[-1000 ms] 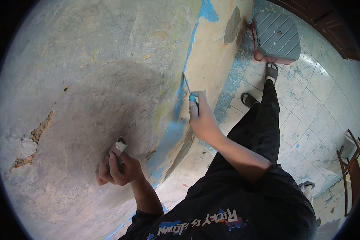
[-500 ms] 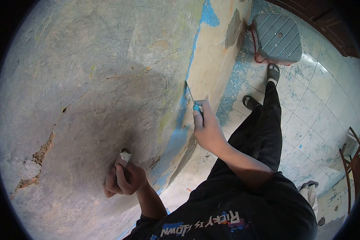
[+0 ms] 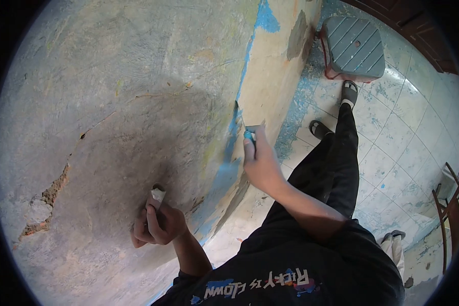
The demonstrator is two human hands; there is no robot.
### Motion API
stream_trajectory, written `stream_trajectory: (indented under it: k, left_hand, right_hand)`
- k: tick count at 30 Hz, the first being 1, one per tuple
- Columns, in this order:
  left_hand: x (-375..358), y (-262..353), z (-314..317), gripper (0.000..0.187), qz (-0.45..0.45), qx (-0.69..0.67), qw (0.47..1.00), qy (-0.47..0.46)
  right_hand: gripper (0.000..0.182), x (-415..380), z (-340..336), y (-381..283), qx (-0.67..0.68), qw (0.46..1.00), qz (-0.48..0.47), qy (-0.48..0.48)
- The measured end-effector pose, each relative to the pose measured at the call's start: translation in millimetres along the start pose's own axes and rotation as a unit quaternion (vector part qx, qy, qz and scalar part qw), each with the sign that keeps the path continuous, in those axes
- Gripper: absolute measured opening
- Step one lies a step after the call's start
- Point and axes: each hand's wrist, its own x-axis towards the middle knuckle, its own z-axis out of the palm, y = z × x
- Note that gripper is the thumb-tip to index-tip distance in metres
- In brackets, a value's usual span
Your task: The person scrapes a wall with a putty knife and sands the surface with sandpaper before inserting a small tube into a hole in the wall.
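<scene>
My right hand (image 3: 262,166) is closed around the teal handle of a putty knife (image 3: 248,135). Its thin metal blade points up the wall, close to the blue-painted strip (image 3: 232,133) along the corner. To the left, my left hand (image 3: 160,224) grips a small flat greyish piece (image 3: 157,196) with a white patch at its end, held in front of the grey wall (image 3: 112,168); I cannot tell what kind of thing it is. Bare cream plaster (image 3: 262,76) lies just right of the blue strip.
A crack (image 3: 56,191) with exposed rough material runs across the grey wall at left. On the tiled floor (image 3: 387,132), spattered with blue flakes, a grey step stool (image 3: 354,46) stands by my sandaled feet. A wooden chair (image 3: 451,214) is at the right edge.
My right hand has shifted slightly left, and the putty knife's blade has turned so its flat face shows more. My left hand has tilted the greyish piece slightly.
</scene>
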Motion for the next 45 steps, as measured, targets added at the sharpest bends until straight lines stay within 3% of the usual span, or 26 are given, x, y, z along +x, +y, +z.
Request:
stream_trajectory:
  k: [17, 20, 23, 26, 29, 42, 45]
  left_hand:
    - [5, 4, -2, 0.029, -0.02, 0.002, 1.0, -0.014]
    - [5, 5, -9, 0.027, -0.014, 0.012, 0.999, -0.028]
    - [7, 9, 1, 0.027, -0.008, 0.019, 1.0, -0.014]
    - [1, 3, 2, 0.024, 0.009, 0.024, 1.0, -0.01]
    - [0, 1, 1, 0.023, 0.025, 0.024, 0.999, -0.01]
    - [5, 2, 3, 0.024, 0.029, 0.024, 0.999, 0.002]
    - [2, 4, 0, 0.035, -0.001, 0.018, 1.0, -0.023]
  right_hand:
    - [0.02, 4, 1, 4, -0.001, 1.0, -0.002, -0.003]
    - [0.02, 52, -14, 14, 0.021, 0.998, 0.017, 0.054]
    - [0.02, 34, -1, 6, -0.024, 0.998, -0.027, 0.056]
    - [0.019, 3, -4, -7, 0.036, 0.999, 0.02, -0.004]
    - [0.018, 0, 0, -2, 0.028, 1.0, -0.001, -0.011]
    - [0.017, 8, -14, -14, 0.049, 0.993, 0.091, -0.054]
    - [0.017, 10, -13, -13, 0.043, 0.996, 0.06, -0.039]
